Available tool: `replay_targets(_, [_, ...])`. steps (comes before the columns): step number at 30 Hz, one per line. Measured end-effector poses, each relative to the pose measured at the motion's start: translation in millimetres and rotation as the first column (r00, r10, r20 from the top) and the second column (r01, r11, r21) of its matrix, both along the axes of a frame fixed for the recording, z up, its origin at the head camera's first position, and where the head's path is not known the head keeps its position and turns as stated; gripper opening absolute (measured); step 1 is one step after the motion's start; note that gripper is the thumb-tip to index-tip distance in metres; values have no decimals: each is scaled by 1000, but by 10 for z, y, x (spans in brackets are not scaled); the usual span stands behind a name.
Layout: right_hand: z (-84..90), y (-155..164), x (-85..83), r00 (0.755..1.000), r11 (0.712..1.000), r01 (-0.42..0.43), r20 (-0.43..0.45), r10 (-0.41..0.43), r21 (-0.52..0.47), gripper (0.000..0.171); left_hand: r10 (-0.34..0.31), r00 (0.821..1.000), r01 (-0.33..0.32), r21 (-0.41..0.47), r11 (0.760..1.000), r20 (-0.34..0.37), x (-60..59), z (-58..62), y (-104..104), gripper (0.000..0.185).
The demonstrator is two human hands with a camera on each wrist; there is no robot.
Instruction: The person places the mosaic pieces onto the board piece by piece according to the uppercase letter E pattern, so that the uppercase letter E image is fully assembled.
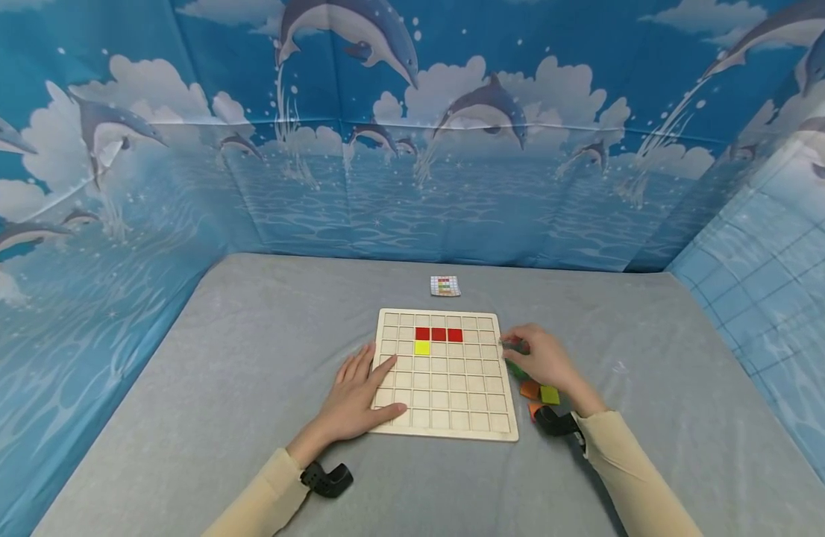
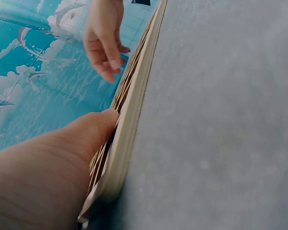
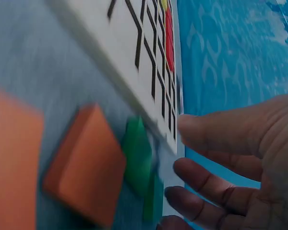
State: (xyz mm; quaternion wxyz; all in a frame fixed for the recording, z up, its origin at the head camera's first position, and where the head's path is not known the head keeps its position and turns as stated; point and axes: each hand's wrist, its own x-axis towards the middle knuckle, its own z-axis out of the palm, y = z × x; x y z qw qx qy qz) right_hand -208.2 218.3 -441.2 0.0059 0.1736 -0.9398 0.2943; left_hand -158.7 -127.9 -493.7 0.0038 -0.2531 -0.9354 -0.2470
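Grey tbl cloth (image 1: 184,388) – dolphin backdrop (image 1: 412,149) – grid board (image 1: 453,388) ctr.

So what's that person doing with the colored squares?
A person is working at a wooden grid board on a grey table. Three red tiles sit in a row on it, with one yellow tile below the first. The left hand rests flat on the board's edge. The right hand reaches among loose tiles beside the board, at a green tile. A small pattern card lies behind.
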Motion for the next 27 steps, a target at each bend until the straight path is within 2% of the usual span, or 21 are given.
replay_targets(10, [-64,280,-48,999,999,-18,42,16,48,27,-2,1000,2,-9,1000,-3,-1,7,-4,82])
replay_targets(19, [-52,320,-49,994,997,72,77,-75,40,20,-2,1000,2,-3,1000,-2,1,26,3,81])
replay_targets(27, [-67,307,-44,992,995,92,88,-95,33,20,-2,1000,2,1,1000,-13,-2,-5,0,81])
